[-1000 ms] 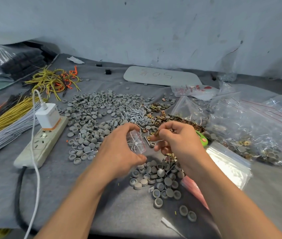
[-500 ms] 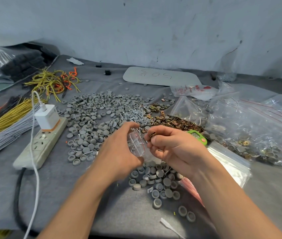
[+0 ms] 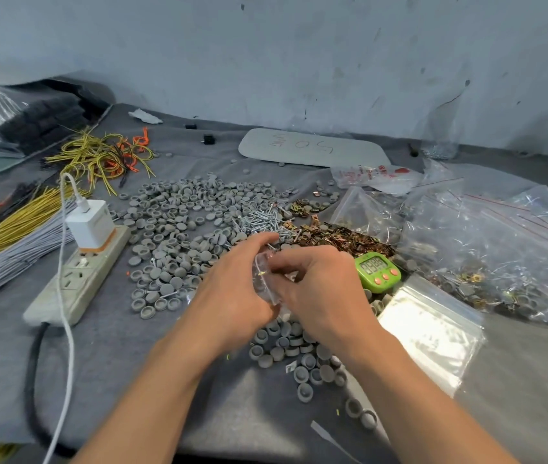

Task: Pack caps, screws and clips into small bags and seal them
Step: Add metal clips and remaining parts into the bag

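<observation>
Most grey round plastic caps (image 3: 182, 229), silver screws (image 3: 259, 222) and brass clips (image 3: 339, 237) lay loose on the grey desk (image 3: 115, 363); left hand (image 3: 232, 296) and right hand (image 3: 322, 293) had grips clamped on one small clear plastic bag (image 3: 263, 279), apparently unsealed.

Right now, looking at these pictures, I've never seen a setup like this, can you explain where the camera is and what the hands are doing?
There is no machine here. A person works with bare hands, and the camera sits on their head, looking forward and down, so both arms come in from the bottom.

The left hand holds a small clear bag. The right hand has its fingers curled at the bag, and whatever they pinch is hidden.

On the grey table lie a wide pile of grey caps, silver screws and brass clips. A green timer stands to the right, near a stack of empty bags and bigger bags with parts inside. A power strip and wire bundles lie on the left.
</observation>
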`<state>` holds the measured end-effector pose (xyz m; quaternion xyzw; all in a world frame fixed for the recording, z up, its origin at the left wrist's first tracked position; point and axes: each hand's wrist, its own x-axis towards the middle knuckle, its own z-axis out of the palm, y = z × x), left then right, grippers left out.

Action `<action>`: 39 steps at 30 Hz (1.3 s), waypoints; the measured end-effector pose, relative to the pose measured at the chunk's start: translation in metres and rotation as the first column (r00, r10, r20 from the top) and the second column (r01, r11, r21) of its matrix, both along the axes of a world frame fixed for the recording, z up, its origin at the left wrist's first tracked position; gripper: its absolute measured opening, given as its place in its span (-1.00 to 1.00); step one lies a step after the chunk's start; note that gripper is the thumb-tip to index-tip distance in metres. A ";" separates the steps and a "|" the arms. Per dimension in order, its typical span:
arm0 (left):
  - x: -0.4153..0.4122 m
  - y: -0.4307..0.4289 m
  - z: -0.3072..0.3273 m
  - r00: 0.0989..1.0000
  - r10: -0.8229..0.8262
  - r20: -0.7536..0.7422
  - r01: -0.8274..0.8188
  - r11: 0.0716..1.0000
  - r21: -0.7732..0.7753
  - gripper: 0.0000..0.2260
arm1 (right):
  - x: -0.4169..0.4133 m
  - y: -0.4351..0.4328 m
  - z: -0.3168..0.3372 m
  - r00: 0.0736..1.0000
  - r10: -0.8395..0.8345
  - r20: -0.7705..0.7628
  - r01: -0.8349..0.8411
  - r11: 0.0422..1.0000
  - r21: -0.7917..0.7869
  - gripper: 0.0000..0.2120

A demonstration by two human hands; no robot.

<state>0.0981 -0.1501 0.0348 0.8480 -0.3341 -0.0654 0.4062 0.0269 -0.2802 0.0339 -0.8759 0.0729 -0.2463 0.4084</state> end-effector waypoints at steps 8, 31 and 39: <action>0.004 0.007 -0.006 0.991 0.014 -0.137 -0.038 0.984 -0.175 -0.24 | -0.003 -0.046 0.006 0.912 -0.373 -0.172 0.346 0.923 -0.168 -0.79; -0.001 -0.008 -0.009 0.997 0.073 0.029 -0.071 0.995 -0.075 -0.23 | -0.009 -0.037 0.006 0.988 -0.038 -0.149 0.109 0.860 0.498 -0.87; -0.001 -0.010 -0.010 0.998 0.062 0.027 -0.060 0.997 -0.042 -0.20 | -0.004 -0.029 0.008 0.994 0.079 -0.081 0.013 0.628 0.778 -0.90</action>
